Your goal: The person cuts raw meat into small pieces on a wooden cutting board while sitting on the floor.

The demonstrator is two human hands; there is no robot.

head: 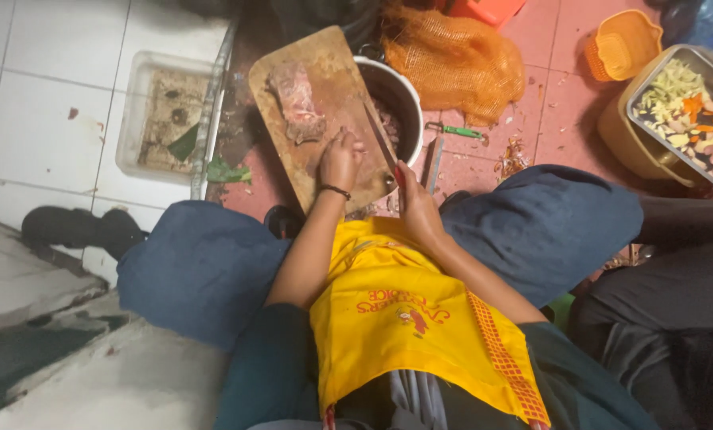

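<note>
Pink raw meat slab (297,101) lengthwise on brown wooden board (332,72), beyond left hand (340,159) pinning pieces; right hand (412,199) clamped on knife (379,137).

Meat (297,102) on board (336,87) — pot (400,99) right

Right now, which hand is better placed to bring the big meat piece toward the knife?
The left hand: it rests on the cutting board just below the meat, while the right hand holds the knife.
</note>
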